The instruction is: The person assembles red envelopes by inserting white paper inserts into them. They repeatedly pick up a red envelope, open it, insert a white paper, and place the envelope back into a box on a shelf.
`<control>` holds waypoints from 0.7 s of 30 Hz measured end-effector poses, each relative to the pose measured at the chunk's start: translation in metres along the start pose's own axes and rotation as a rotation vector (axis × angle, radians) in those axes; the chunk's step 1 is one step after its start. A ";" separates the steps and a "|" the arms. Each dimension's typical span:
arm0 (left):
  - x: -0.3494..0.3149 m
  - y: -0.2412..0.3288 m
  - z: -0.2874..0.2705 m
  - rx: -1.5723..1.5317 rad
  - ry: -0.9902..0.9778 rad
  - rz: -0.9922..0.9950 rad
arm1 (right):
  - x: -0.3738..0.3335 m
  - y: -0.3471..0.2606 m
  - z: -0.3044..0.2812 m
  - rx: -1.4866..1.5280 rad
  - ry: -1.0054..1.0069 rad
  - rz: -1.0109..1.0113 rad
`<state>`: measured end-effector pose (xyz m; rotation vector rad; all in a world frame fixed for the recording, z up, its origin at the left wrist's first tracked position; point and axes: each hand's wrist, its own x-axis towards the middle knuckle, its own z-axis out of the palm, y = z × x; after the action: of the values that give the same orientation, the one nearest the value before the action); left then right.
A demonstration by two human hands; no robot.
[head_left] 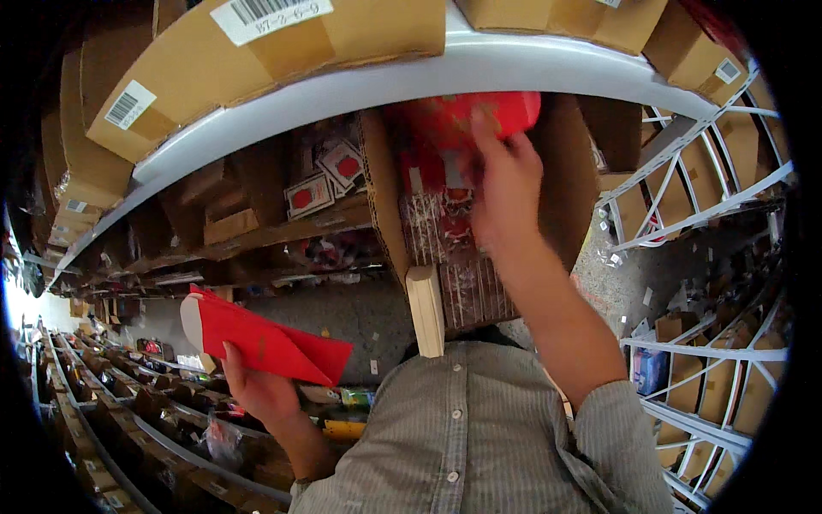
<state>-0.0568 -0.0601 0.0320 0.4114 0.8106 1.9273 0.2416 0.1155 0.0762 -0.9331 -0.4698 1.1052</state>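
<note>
My left hand grips a few red paper envelopes at the left, fanned slightly apart, with a pale rounded end showing. At the upper middle my right hand reaches into an open cardboard box under a shelf beam. Its fingers are closed on a red packet with faint gold marks; motion blurs the fingertips. Below that hand, several clear-wrapped packs in red and brown lie inside the box. Shadow hides the back of the box.
A pale bar-shaped piece stands at the box's front edge. Overhead runs a grey metal shelf beam bearing barcoded cartons. Red-and-white cards fill a bin to the left. White metal racks stand at right, more shelving at lower left.
</note>
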 end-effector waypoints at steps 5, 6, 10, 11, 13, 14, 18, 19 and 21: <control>0.008 -0.008 0.021 0.075 -0.004 0.076 | -0.044 -0.015 -0.033 -0.351 -0.002 -0.360; 0.007 -0.009 0.027 0.092 -0.014 0.094 | -0.052 -0.019 -0.038 -0.372 -0.029 -0.425; -0.003 -0.006 0.054 0.167 -0.049 0.146 | -0.079 -0.033 -0.094 -0.428 -0.102 -0.567; -0.007 -0.004 0.057 0.185 -0.054 0.164 | -0.084 -0.033 -0.111 -0.398 -0.139 -0.628; -0.012 -0.008 0.067 0.172 -0.046 0.150 | -0.088 -0.049 -0.124 -0.184 -0.268 -0.443; -0.015 -0.012 0.074 0.169 -0.046 0.137 | -0.090 -0.049 -0.124 -0.182 -0.301 -0.393; -0.036 -0.016 0.097 0.231 -0.189 0.071 | -0.095 -0.053 -0.114 -0.090 -0.451 -0.162; -0.041 -0.019 0.101 0.246 -0.175 0.048 | -0.094 -0.050 -0.112 -0.073 -0.482 -0.122; -0.049 -0.026 0.105 0.270 -0.228 0.010 | -0.097 -0.054 -0.092 -0.048 -0.563 -0.031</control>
<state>0.0450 -0.0572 0.0925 0.7849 0.9194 1.7447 0.2983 -0.0170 0.0812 -0.6418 -0.9700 1.3312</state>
